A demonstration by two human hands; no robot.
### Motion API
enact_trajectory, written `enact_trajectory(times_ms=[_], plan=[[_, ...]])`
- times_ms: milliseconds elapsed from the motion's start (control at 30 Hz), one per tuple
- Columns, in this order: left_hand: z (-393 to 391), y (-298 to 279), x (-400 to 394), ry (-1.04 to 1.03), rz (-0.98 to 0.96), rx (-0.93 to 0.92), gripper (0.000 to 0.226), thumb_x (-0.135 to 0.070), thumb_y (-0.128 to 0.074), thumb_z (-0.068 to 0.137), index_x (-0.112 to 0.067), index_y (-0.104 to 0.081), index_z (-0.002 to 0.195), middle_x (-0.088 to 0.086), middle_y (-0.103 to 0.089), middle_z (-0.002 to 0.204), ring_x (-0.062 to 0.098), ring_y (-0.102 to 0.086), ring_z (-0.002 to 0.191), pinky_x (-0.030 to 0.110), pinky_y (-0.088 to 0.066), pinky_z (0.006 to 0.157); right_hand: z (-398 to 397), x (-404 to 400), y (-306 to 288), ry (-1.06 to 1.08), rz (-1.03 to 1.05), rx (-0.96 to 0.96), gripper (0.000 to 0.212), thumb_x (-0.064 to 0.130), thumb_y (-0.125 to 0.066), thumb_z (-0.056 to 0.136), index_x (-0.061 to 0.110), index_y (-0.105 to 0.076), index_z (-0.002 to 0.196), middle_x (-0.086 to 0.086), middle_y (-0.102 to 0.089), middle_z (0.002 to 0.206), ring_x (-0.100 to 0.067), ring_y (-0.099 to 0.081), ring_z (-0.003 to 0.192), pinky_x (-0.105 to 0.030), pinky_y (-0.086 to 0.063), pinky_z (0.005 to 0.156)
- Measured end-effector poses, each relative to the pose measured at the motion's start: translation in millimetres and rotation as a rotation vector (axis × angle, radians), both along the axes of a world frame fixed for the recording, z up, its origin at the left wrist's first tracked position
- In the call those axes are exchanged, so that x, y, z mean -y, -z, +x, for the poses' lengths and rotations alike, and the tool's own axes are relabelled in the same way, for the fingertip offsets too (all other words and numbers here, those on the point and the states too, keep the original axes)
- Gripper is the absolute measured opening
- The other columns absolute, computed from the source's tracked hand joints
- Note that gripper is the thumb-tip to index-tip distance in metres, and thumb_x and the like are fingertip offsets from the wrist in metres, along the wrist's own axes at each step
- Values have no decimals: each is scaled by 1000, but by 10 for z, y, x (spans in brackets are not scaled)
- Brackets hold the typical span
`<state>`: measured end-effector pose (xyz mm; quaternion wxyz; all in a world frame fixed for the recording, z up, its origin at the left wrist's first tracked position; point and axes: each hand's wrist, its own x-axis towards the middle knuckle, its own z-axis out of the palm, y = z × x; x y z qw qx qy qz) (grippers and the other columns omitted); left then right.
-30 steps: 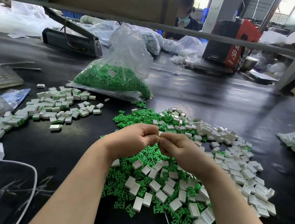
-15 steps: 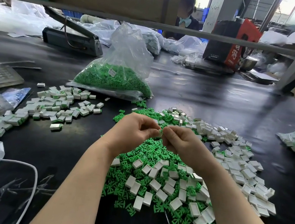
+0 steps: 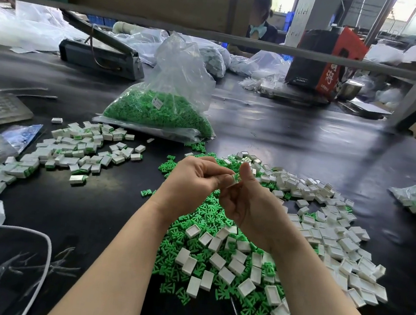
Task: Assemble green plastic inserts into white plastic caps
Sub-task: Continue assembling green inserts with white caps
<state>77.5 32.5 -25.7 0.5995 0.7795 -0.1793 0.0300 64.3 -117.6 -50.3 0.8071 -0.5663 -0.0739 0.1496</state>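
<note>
a white cap with green insert (image 3: 235, 179) is pinched between both raised hands: left hand (image 3: 193, 179) fingers curled, right hand (image 3: 248, 201) thumb upright.

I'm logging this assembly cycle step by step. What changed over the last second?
The hands rose slightly from the pile; the right hand turned palm-up, thumb raised, exposing the white cap with green insert pinched between it and the left hand. Both grips held. The loose pile, finished pieces and bag stayed put.
</note>
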Motion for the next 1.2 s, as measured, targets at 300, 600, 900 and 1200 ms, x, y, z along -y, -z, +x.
enact_trajectory(times_ms=[300, 600, 900, 1200], plan=[[9, 10, -20, 8, -42, -54, 14, -13, -73, 84, -24, -78, 90, -8, -56, 86, 3, -56, 92, 25, -45, 95, -21, -10, 10, -18, 42, 19, 47, 57, -46, 87, 13, -61, 86, 3, -52, 68, -7, -46, 61, -16, -40, 55], [-3, -3, -26, 57, -27, -73, 12, -11, -70, 87, -20, -76, 91, -17, -68, 77, -5, -62, 83, 12, -47, 81, -28, -13, 24, -12, 88, 34, 44, 54, -48, 90, 14, -66, 84, 2, -54, 70, -8, -47, 62, -16, -42, 56], [-66, -23, 63, 31, -103, -83, 20, -18, -57, 69, -2, -68, 76, 5, -52, 61, 8, -42, 52, 15, -38, 49, 3, -50, 64, 50, -101, 201, 70, 63, -62, 77, 0, -62, 108, 8, -50, 69, -6, -43, 65, -19, -41, 65], [-40, 23, 95, 30, -145, -94, 13, -16, -57, 71, -6, -67, 71, -7, -57, 53, 4, -49, 48, 13, -40, 49, -19, -48, 65, 106, -236, 345, 54, 47, -45, 94, -3, -60, 105, 16, -46, 62, -4, -38, 58, -16, -35, 54]])
